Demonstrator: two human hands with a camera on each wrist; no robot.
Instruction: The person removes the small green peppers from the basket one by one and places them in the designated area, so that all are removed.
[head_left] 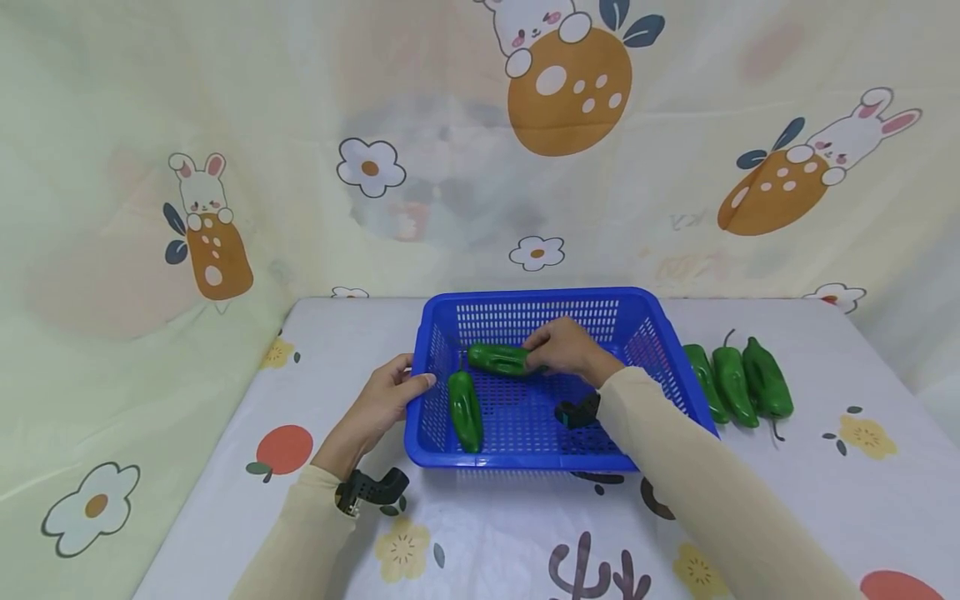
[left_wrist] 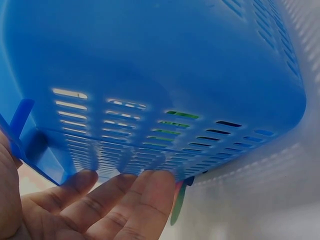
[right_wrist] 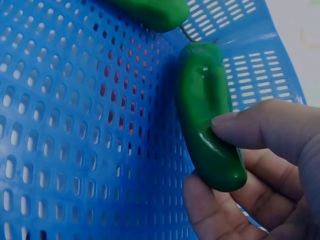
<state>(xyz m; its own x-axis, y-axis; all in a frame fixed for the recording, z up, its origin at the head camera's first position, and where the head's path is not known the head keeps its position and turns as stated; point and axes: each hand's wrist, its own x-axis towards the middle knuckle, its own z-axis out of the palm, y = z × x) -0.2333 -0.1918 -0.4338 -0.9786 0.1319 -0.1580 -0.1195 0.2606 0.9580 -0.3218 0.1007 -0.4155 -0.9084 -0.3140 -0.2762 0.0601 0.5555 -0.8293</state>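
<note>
A blue plastic basket (head_left: 517,461) with slotted walls stands on the table. Its left rim is gripped by my left hand (head_left: 377,407), thumb over the edge and fingers against the outer wall (left_wrist: 125,207). Inside the basket, my right hand (head_left: 568,348) holds a glossy green pepper (head_left: 497,360) by one end, between thumb and fingers in the right wrist view (right_wrist: 207,115). This pepper lies crosswise near the far left of the basket. A second green pepper (head_left: 466,414) rests lengthwise along the left wall, its thin stem towards the held one.
Three more green peppers (head_left: 733,386) lie side by side on the table, just right of the basket. A patterned white cloth (head_left: 480,533) covers the tabletop. Behind it hangs a curtain (head_left: 442,83) printed with rabbits and flowers.
</note>
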